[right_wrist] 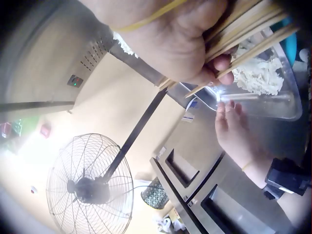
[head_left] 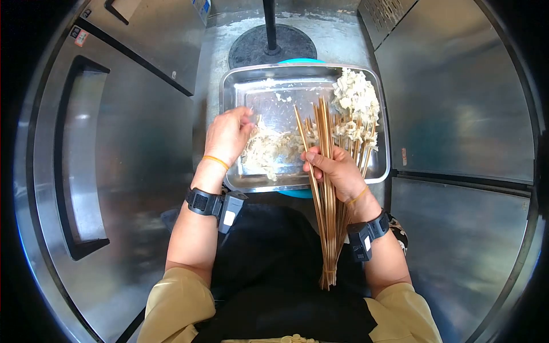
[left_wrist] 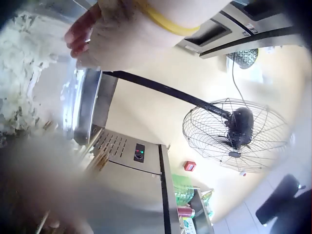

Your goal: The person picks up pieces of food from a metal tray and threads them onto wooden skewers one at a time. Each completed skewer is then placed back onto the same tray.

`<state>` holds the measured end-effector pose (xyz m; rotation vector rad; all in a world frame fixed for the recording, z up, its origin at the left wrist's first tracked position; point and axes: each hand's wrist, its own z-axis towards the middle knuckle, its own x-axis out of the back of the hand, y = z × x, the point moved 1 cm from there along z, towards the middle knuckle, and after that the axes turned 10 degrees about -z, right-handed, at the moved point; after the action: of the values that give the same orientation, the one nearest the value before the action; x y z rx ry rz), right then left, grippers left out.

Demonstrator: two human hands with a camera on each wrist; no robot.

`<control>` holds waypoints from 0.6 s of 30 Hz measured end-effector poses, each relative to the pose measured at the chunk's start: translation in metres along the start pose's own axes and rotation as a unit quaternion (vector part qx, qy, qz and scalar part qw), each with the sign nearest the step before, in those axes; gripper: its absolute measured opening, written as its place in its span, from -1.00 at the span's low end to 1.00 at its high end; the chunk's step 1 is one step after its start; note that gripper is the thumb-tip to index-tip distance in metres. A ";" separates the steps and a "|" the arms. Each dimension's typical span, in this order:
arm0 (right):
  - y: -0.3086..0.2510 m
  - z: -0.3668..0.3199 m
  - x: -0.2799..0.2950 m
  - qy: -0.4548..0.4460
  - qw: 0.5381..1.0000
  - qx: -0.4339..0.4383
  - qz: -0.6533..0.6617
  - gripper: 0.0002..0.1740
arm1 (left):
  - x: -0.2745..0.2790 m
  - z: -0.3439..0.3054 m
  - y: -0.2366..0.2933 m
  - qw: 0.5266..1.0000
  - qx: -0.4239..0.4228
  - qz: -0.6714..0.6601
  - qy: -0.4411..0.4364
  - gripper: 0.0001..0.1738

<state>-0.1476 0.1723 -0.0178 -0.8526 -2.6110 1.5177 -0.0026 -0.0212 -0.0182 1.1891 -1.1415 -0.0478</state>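
Note:
My right hand grips a bundle of bamboo skewers whose pointed ends reach over a metal tray. The thumb and fingertips pinch one skewer apart from the bunch. My left hand, fingers loosely bent, hovers over the tray's left side, and nothing shows in it. Just beside it lies a loose heap of pale, ragged food pieces. At the tray's right end, more pale food is piled, with skewers threaded through some of it. In the right wrist view the left fingers look nearly straight.
Under the tray shows a turquoise rim. Steel cabinets stand close at left and right. Behind the tray, a round black base carries the pole of a wire-caged fan.

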 end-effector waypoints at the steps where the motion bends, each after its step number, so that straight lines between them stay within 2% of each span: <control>1: -0.001 0.000 -0.001 0.002 1.000 -0.001 -0.001 -0.89 | 0.002 -0.003 0.001 0.997 0.012 0.073 -0.017 -0.64; 4: -0.001 0.000 0.000 -0.001 1.000 -0.002 -0.005 -0.89 | -0.007 -0.009 -0.001 0.986 0.030 0.153 -0.067 -0.60; 8: -0.001 0.001 -0.001 -0.003 1.000 -0.008 -0.009 -0.89 | -0.028 -0.010 0.005 0.988 0.031 0.134 -0.069 -0.61; 9: -0.001 0.002 -0.001 0.000 1.000 -0.008 -0.007 -0.90 | -0.033 -0.008 0.001 0.993 -0.008 0.103 -0.057 -0.61; 12: -0.001 0.002 -0.002 0.009 1.000 -0.009 0.000 -0.90 | -0.036 0.000 0.001 0.995 -0.002 -0.040 -0.090 -0.63; 15: -0.003 -0.001 0.000 0.020 1.000 -0.004 0.003 -0.90 | -0.032 -0.001 0.016 0.983 -0.033 -0.171 -0.058 -0.65; 18: -0.002 -0.002 0.002 0.018 1.000 0.003 -0.007 -0.90 | -0.036 -0.007 0.022 0.988 -0.150 -0.020 -0.036 -0.67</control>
<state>-0.1498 0.1737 -0.0154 -0.8511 -2.5804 1.4927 -0.0261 0.0142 -0.0254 0.9470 -1.1293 -0.2857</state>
